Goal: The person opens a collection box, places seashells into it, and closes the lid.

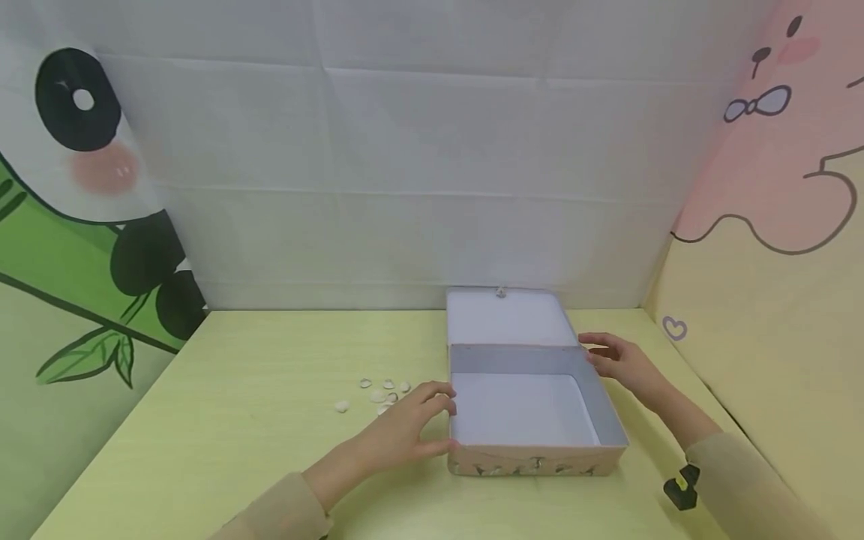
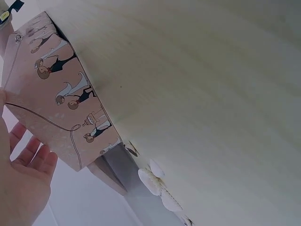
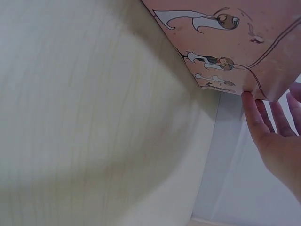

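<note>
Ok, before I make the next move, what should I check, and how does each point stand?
1. Lid open: ok, raised at the back of the box.
2. Box resting on the table: ok.
3. Left hand at the box: ok, fingertips at its left side.
4. Right hand at the box: ok, by its right rear corner.
5. Shells fully visible from the head: not ok, the left hand partly covers the group.
6. Firm hold: cannot tell.
</note>
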Available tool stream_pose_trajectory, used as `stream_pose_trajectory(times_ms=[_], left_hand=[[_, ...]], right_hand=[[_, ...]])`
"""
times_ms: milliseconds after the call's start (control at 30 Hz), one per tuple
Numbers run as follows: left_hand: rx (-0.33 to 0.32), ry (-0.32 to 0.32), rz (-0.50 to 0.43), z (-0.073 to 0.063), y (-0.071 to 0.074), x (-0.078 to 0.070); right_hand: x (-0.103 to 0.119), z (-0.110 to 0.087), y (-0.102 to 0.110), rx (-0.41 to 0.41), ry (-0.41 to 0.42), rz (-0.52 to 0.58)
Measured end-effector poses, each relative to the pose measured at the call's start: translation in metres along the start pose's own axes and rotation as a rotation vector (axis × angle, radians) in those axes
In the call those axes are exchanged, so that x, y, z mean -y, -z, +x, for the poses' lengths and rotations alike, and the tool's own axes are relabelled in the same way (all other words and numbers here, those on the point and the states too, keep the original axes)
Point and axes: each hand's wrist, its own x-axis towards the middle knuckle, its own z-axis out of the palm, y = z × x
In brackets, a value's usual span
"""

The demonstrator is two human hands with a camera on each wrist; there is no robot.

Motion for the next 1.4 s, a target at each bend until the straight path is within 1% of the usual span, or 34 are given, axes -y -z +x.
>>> stream_pose_trajectory(times_ms=[133, 267, 500, 633, 733, 833, 900, 1000, 1100, 1200, 1300, 1400], left_hand=[[-0.012, -0.006, 0.0, 0.0, -0.003, 0.002], [-0.016, -0.013, 0.0, 0.001, -0.005, 0.002], [-0.009, 0.003, -0.005, 0.002, -0.005, 0.001], [0.017, 0.014, -0.015, 0.003, -0.002, 0.001], [0.054, 0.011, -0.051, 0.002, 0.003, 0.004], [0.081, 0.024, -0.074, 0.0, 0.01, 0.01], [0.086, 0.056, -0.075, -0.002, 0.013, 0.017], [0.069, 0.101, -0.089, -0.007, 0.02, 0.027], [0.043, 0.132, -0.11, -0.014, 0.029, 0.039], [0.028, 0.164, -0.107, -0.02, 0.038, 0.05], [0.025, 0.187, -0.1, -0.026, 0.045, 0.062], [0.018, 0.196, -0.092, -0.033, 0.051, 0.075]], right_hand=[[-0.001, -0.005, -0.003, -0.016, 0.031, 0.006], [-0.004, -0.011, -0.005, -0.027, 0.046, -0.013], [-0.008, -0.017, -0.006, -0.03, 0.056, -0.038], [-0.011, -0.017, -0.007, -0.033, 0.028, -0.05], [-0.013, -0.017, -0.008, -0.017, 0.006, -0.015], [-0.014, -0.019, -0.01, -0.001, -0.001, 0.037], [-0.014, -0.02, -0.011, 0.002, -0.002, 0.06], [-0.015, -0.021, -0.013, -0.007, -0.006, 0.064], [-0.017, -0.02, -0.015, -0.011, -0.006, 0.057], [-0.018, -0.019, -0.017, -0.01, 0.0, 0.058], [-0.02, -0.019, -0.018, -0.014, 0.003, 0.056], [-0.021, -0.02, -0.019, -0.02, 0.002, 0.053]])
